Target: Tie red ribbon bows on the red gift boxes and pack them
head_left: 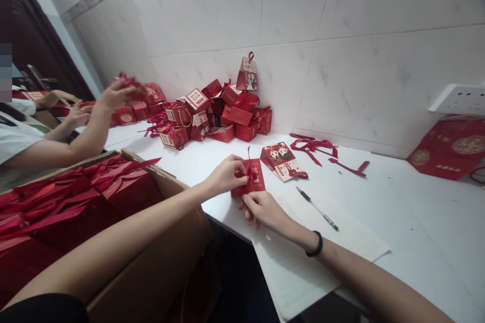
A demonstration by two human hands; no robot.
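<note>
A small red gift box [259, 175] with pale printing stands near the table's front edge, between my two hands. My left hand [228, 175] is closed in a pinch on the dark red ribbon [251, 172] at the box's face. Below it, my right hand [265, 210], with a black band on the wrist, has its fingers closed on the box's lower edge. Part of the box is hidden behind my fingers. Just right of it lies a red and cream box [281, 160] printed with cartoon figures, a ribbon loop at its end.
Loose red ribbons [314, 147], a pen [317, 208] and paper sheets [303, 262] lie on the white table [413, 242]. Red boxes [237, 115] are piled against the wall. A cardboard carton [170, 186] of red boxes stands left. Other people's hands [117, 93] work at far left.
</note>
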